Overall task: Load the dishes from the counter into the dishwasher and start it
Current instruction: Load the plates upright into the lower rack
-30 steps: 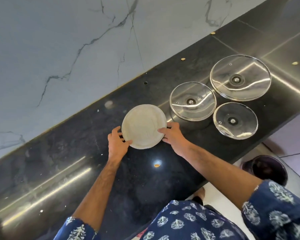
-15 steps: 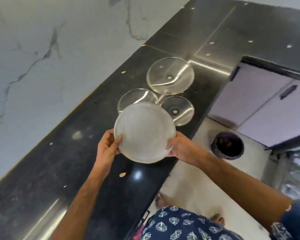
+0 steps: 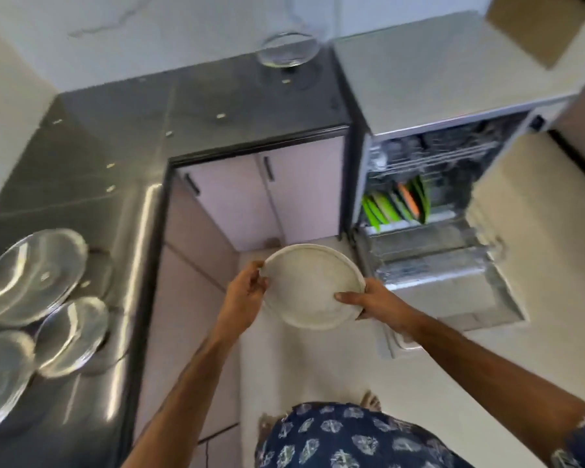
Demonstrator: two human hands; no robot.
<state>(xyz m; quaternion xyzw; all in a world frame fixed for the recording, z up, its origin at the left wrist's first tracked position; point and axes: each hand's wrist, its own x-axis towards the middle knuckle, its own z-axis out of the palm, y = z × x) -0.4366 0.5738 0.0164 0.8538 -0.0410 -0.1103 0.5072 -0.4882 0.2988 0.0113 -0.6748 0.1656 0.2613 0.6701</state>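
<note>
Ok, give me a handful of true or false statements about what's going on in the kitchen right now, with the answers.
1. Both hands hold the white plate. True: the left hand and the right hand grip opposite edges.
2. The dishwasher door is closed. False: it hangs open, with the racks showing.
3. Three glass lids lie on the dark counter. True.
4. The lower rack is bare. False: green and orange plates stand in it.
5. The plate rests on the counter. False: it is held in the air over the floor.
</note>
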